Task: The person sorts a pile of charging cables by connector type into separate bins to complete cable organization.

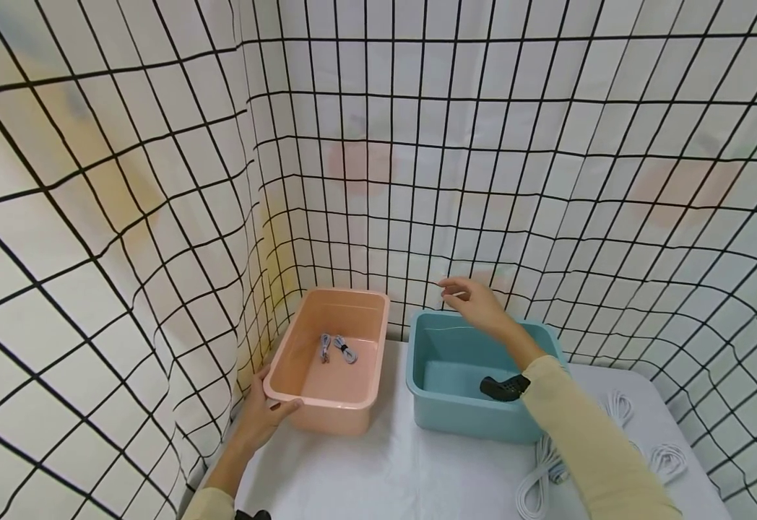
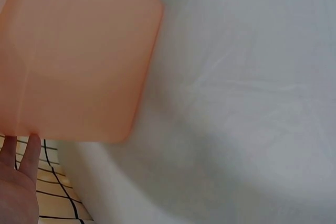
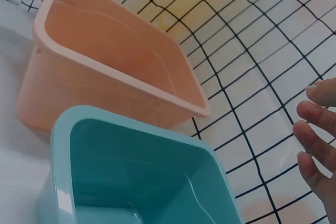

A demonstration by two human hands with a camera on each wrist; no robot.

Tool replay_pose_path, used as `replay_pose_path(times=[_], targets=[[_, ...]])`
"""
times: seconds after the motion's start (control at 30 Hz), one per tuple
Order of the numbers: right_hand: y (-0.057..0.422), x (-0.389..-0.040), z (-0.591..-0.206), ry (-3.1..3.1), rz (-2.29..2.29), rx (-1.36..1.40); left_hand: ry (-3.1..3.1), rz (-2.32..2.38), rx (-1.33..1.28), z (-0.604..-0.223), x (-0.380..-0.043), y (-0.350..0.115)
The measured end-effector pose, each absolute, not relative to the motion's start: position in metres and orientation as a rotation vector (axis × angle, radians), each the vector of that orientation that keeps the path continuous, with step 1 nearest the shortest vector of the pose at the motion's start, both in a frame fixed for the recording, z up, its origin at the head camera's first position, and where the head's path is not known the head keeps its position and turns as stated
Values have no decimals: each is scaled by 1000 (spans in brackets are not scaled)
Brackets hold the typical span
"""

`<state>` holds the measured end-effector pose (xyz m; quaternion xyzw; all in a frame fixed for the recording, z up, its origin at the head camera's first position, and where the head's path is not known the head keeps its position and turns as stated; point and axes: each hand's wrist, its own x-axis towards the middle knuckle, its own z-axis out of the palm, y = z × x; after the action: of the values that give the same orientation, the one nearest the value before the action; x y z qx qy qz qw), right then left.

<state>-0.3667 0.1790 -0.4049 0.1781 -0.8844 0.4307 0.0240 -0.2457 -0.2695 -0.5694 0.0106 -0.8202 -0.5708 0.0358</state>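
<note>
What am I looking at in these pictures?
There's no robot: you see a person's bare left hand and right hand. The widest picture comes from a camera on the head; the others come from one on each wrist. On the white-covered table stand a peach bin and a teal bin. The left hand grips the peach bin's near left corner; two small bundled cables lie inside it. The right hand is raised near the teal bin's far edge, holding nothing I can see. White coiled cables lie on the table nearby.
</note>
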Motion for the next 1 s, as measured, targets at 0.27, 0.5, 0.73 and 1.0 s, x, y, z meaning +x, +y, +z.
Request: replay_pose_path(times=[0.27,0.5,0.73,1.0], targets=[[197,-360,-405,-2699,1332,579,-2523,-1749,33,-570,-245,-270],[206,-350,-409,-2684,1319,580,-2536,-1743,45,-569,-245,-269],[217,-343,-419,-2670,1308,580,-2538,-1741,52,-568,-245,-270],[235,-330,-431,-2637,1325,569,-2552,-1713,52,-569,-243,-270]])
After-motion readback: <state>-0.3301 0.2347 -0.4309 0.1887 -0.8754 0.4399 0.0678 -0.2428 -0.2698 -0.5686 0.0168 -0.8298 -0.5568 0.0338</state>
